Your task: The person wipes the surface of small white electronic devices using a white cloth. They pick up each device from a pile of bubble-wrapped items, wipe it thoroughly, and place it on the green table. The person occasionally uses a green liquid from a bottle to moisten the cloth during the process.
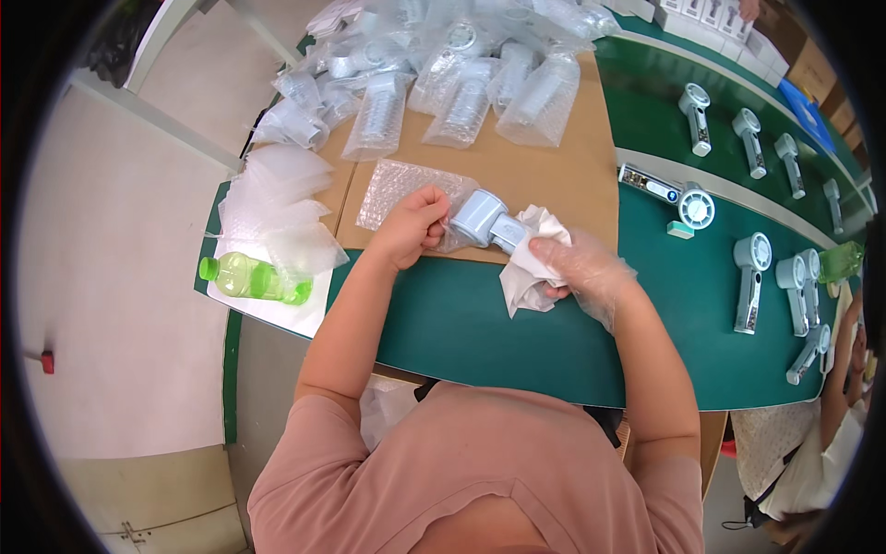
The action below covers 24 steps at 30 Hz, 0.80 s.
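Observation:
A light blue handheld fan (478, 216) lies sideways in front of me, over the edge of the cardboard. My right hand (574, 264), in a loose clear plastic glove, is closed round the fan's handle through a crumpled white cloth (528, 284). At the fan's head, a clear bubble-wrap bag (397, 189) lies flat on the cardboard with its mouth against the head. My left hand (413, 227), bare, pinches the edge of that bag with fingers curled. How far the head is inside the bag I cannot tell.
Several bubble-wrapped fans (461, 102) are heaped on the cardboard (554, 185) at the back. At left lie empty bubble bags (277, 198) and a green bottle (258, 279). Unwrapped fans (754, 282) stand and lie to the right, near a conveyor belt (646, 83). Another person sits at far right.

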Tool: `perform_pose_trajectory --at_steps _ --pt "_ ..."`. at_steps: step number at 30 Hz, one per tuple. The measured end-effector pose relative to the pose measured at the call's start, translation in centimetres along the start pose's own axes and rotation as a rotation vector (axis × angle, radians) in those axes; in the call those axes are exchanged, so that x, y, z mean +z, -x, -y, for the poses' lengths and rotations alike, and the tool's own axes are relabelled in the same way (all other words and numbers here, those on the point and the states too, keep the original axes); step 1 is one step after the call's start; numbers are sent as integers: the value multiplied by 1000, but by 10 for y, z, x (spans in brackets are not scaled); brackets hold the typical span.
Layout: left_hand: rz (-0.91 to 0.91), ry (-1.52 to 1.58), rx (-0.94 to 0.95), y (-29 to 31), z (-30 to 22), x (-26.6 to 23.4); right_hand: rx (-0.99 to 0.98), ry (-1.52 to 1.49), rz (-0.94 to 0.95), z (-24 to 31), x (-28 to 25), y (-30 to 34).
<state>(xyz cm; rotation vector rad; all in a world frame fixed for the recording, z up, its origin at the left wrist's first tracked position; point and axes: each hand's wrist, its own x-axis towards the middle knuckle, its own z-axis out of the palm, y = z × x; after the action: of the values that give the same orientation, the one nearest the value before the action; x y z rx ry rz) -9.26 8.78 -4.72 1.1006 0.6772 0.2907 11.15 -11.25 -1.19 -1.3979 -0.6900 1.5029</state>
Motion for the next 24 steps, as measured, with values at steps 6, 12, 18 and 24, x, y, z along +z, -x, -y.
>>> perform_pose_trajectory --at_steps 6,12,18,24 --pt "-321 -1291 697 -12 -20 43 30 -20 28 1 6 -3" --pt "-220 -1524 995 15 -10 103 -27 38 -143 -16 6 -7" --pt "-543 -902 864 20 17 85 -184 -460 -50 -16 8 -4" --pt "-340 -615 919 -18 6 84 -208 -710 194 -22 24 9"
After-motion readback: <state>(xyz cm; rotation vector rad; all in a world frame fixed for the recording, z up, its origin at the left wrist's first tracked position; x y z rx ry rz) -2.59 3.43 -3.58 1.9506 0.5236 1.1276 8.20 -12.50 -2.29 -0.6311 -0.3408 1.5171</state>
